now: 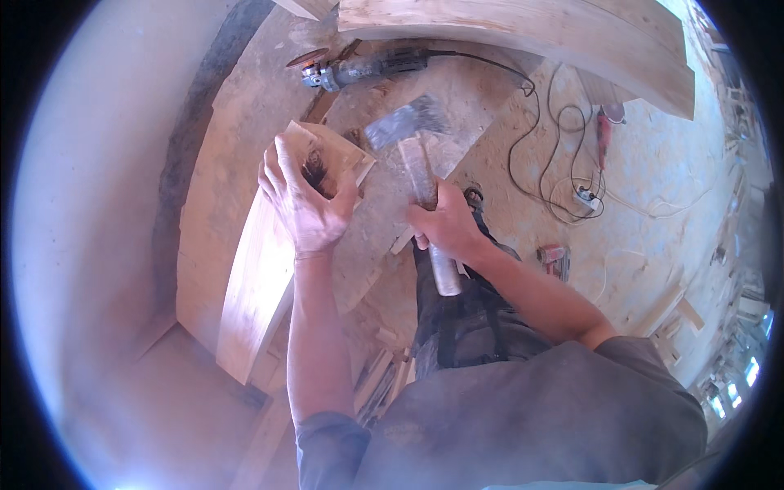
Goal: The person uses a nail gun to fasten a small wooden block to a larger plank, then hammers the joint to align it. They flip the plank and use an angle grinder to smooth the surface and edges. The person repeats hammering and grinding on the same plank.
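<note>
Both hands were busy, well apart from each other. Left hand (304, 200) was spread across the far end of a long, pale, squared wooden timber (263, 253), fingers along its left edge and thumb over on its right. Right hand (451, 219) was wrapped around a short hatchet-like tool (418, 167) with a wooden handle and a grey metal head, just right of the timber. That head was blurred, so I can't tell the exact type.

My guess on the grip: the left was steadying the timber, with thumb and fingers straddling the dark ragged patch (315, 170) so it stayed uncovered. Couldn't tell if that was a knot or a hollow. Gripping partway up the handle probably traded reach for control.

As for the timber itself, it ran from under the left palm back toward the person, left of that forearm. Right hand was off to its right, not touching it.

Past the timber's far end lay a grey angle grinder (359, 72) with an orange-brown disc, probably parked handy but out of the way, its black cord (460, 54) trailing off rightward.
</note>
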The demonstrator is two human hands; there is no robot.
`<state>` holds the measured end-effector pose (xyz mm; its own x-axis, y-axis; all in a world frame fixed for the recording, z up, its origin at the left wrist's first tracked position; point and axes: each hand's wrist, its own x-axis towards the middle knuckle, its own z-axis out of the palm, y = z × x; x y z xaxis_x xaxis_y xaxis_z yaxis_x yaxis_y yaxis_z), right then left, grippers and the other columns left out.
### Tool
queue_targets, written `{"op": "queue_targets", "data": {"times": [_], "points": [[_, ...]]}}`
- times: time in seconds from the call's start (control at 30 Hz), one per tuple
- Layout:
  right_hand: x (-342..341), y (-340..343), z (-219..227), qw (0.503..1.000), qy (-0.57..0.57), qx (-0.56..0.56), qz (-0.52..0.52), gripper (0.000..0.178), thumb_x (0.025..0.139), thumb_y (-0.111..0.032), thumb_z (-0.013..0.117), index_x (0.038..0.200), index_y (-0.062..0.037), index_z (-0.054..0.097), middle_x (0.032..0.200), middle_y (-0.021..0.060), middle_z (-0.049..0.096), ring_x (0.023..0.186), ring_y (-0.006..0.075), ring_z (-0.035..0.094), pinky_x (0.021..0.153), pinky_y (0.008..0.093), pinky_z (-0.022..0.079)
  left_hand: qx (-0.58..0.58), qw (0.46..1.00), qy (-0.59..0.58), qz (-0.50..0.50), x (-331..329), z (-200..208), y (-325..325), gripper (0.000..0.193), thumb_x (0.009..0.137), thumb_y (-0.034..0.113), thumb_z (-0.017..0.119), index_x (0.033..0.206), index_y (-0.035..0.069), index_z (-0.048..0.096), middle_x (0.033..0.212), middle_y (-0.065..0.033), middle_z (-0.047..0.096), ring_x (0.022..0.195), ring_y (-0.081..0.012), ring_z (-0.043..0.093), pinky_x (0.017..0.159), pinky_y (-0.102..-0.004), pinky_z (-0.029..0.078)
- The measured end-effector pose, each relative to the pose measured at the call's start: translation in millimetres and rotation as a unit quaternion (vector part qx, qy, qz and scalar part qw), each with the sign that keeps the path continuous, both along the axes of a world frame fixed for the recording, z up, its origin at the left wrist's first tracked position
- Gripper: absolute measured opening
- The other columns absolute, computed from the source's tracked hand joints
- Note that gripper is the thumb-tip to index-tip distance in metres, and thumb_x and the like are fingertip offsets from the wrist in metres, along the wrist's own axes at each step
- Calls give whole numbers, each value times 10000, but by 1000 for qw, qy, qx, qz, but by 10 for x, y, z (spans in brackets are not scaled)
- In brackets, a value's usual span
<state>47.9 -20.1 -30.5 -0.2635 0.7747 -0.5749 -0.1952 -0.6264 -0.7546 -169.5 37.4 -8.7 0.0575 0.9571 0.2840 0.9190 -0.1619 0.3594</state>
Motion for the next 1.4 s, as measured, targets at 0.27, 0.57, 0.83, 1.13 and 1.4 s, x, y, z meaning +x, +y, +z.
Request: {"op": "queue_targets", "data": {"times": [0.27,0.57,0.83,1.13,1.4], "points": [[190,196,-114,997,-6,-41,62,191,903,-80,717,975,13,567,671,47,573,487,135,565,447,324,457,-10,1000,24,14,11,81,-25,963,791,356,767,1551,-60,348,1460,-301,474,1312,-501,456,1134,-571,362],[256,697,-1263,989,-88,-41,112,226,846,-91,763,950,44,615,621,83,607,463,193,588,443,378,468,-7,1000,1,2,0,74,-19,976,763,341,767,1552,-51,345,1463,-304,458,1310,-517,439,1132,-604,343],[636,169,-1750,911,-373,74,160,633,848,-209,773,1361,73,533,1034,272,716,909,366,717,811,464,572,-5,1000,5,9,9,58,-13,993,737,364,779,1539,-48,362,1477,-291,453,1318,-508,438,1133,-600,345],[1101,-651,-1914,882,-428,60,187,703,847,-213,777,1440,40,498,1232,301,680,1187,471,646,1016,524,520,-17,999,22,21,35,77,-9,1011,734,372,785,1548,-38,348,1483,-289,446,1321,-506,436,1136,-598,344],[1041,-603,-1913,870,-445,98,187,658,832,-189,773,1407,18,527,1257,290,671,1212,459,632,1016,519,520,3,1000,22,-2,-26,29,-27,992,749,368,769,1552,-40,352,1469,-292,456,1308,-511,446,1125,-600,351]]}}
